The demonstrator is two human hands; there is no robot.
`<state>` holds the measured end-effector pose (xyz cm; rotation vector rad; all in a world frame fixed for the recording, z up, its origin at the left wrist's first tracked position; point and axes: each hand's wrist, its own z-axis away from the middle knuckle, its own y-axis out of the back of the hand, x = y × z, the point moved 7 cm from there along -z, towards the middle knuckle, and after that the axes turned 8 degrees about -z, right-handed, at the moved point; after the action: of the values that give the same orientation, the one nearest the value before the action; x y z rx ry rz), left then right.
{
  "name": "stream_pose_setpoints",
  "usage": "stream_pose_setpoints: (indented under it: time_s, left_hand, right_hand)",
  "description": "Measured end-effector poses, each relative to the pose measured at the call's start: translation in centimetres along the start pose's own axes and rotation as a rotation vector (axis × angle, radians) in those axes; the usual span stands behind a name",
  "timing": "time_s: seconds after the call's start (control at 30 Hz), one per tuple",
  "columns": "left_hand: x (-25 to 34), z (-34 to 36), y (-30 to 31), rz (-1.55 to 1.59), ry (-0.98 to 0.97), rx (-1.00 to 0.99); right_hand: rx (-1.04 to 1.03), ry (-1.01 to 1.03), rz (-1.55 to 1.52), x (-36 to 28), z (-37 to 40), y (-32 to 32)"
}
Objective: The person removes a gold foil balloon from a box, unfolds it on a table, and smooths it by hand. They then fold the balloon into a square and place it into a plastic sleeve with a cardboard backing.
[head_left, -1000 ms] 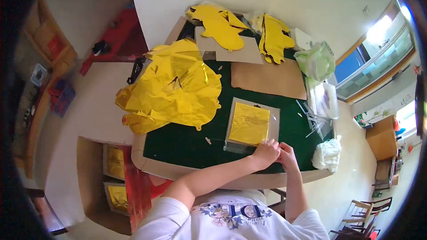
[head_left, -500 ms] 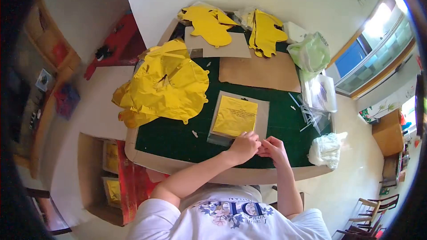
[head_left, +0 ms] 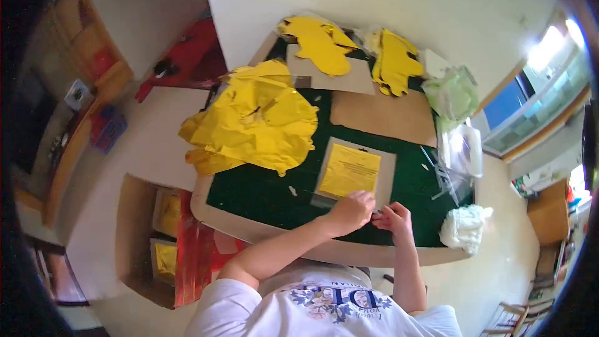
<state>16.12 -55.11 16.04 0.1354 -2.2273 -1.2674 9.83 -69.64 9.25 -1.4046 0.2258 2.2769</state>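
A folded gold foil balloon (head_left: 350,171) with printed text lies flat in a clear packet, over a piece of grey-brown card (head_left: 386,171). My left hand (head_left: 353,213) is closed over the packet's lower edge; its fingertips point down and hide what they grip. Just right of it, my right hand (head_left: 394,219) pinches a small pale thing, too small to name, near the card's lower corner. The two hands are close together, with a narrow gap between their fingertips.
A large crumpled gold foil sheet (head_left: 256,122) covers the table's left. Flat yellow foil shapes (head_left: 324,47) lie at the back. Clear straws (head_left: 444,175), a green plastic bag (head_left: 454,93) and a white bundle (head_left: 463,228) sit right. A cardboard box (head_left: 136,237) stands lower left.
The view has shifted, so the table appears farther right and slightly lower. My fingertips have drawn slightly apart, and a small pale thing now shows at my right fingertips.
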Motion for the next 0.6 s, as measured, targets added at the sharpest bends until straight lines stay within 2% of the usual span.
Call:
stream_pose_setpoints:
  time_s: [0.07, 0.13, 0.17, 0.2, 0.23, 0.27, 0.3, 0.33, 0.37, 0.4, 0.47, 0.53, 0.6]
  left_hand:
    - [-4.2, 1.9, 3.9, 0.310, 0.264, -0.016]
    - [-10.5, 5.6, 9.4, 0.628, 0.503, 0.107]
    - [-12.8, 7.4, 14.1, 0.900, 0.690, 0.201]
    - [-15.7, 9.6, 19.6, 0.706, 0.780, 0.351]
    - [-17.0, 11.9, 24.7, 0.719, 0.847, 0.563]
    - [-19.7, 14.5, 28.6, 0.715, 0.991, 0.685]
    - [-21.7, 16.6, 32.7, 0.755, 0.788, 0.834]
    - [-18.2, 16.4, 37.8, -0.144, 0.839, 0.619]
    - [-22.3, 19.5, 39.5, 0.359, 0.706, 0.940]
    - [-26.4, 22.7, 41.0, 0.831, 0.462, 1.259]
    - [-44.4, 32.4, 35.2, 0.767, 0.718, 0.939]
    - [-42.2, 29.4, 35.0, 0.302, 0.888, 0.724]
    - [-36.7, 26.4, 33.8, -0.165, 1.038, 0.484]
  right_hand:
    - [0.007, -0.015, 0.032, -0.4, 0.5, -0.1]
    - [-0.039, 0.005, 0.069, -0.5, 0.5, -0.2]
    - [-0.041, -0.005, 0.075, -0.3, 0.3, -0.1]
    - [-0.034, -0.013, 0.080, 0.0, 0.1, 0.0]
    - [-0.037, -0.015, 0.083, 0.1, -0.1, 0.0]
    - [-0.030, -0.014, 0.084, 0.1, -0.1, 0.1]
    - [-0.013, -0.012, 0.084, 0.1, -0.2, 0.2]
    - [-0.018, -0.016, 0.077, 0.1, -0.2, 0.1]
    - [-0.020, -0.018, 0.069, 0.1, -0.2, 0.0]
    - [-0.016, -0.019, 0.060, 0.1, -0.2, 0.1]
    - [-0.030, -0.003, 0.084, 0.3, -0.1, 0.3]
    - [-0.017, 0.019, 0.081, 0.0, -0.6, 0.2]
    - [0.017, 0.004, 0.059, 0.6, -0.5, 0.6]
